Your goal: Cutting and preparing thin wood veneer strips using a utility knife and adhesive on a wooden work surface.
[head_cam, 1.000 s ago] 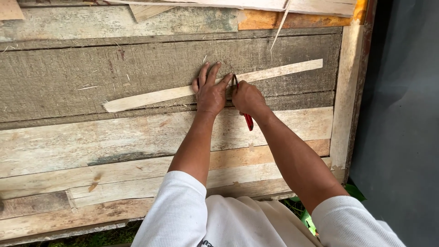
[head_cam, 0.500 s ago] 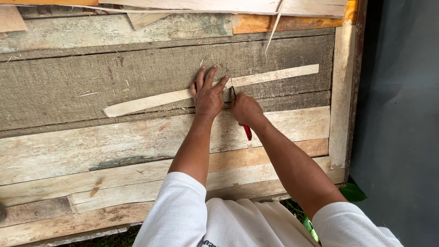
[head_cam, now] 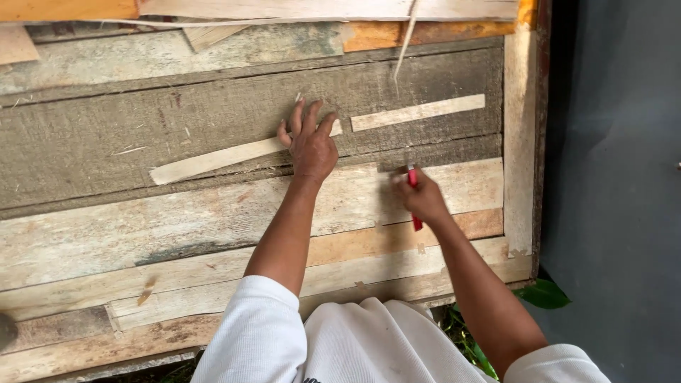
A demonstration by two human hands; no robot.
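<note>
Across the grey plank (head_cam: 106, 149) a pale wood strip (head_cam: 213, 158) runs left to right, tilting slightly upward. Its right end lies under the left hand (head_cam: 311, 145), pressed flat with fingers spread. A shorter strip piece (head_cam: 417, 112) lies just beyond. Lower right, the right hand (head_cam: 423, 198) is closed around a red-handled tool (head_cam: 414, 202), apart from both strips.

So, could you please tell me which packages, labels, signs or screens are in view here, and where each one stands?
None in view: only weathered wooden boards, two pale thin wood strips and a red-handled tool in the right hand.
</note>
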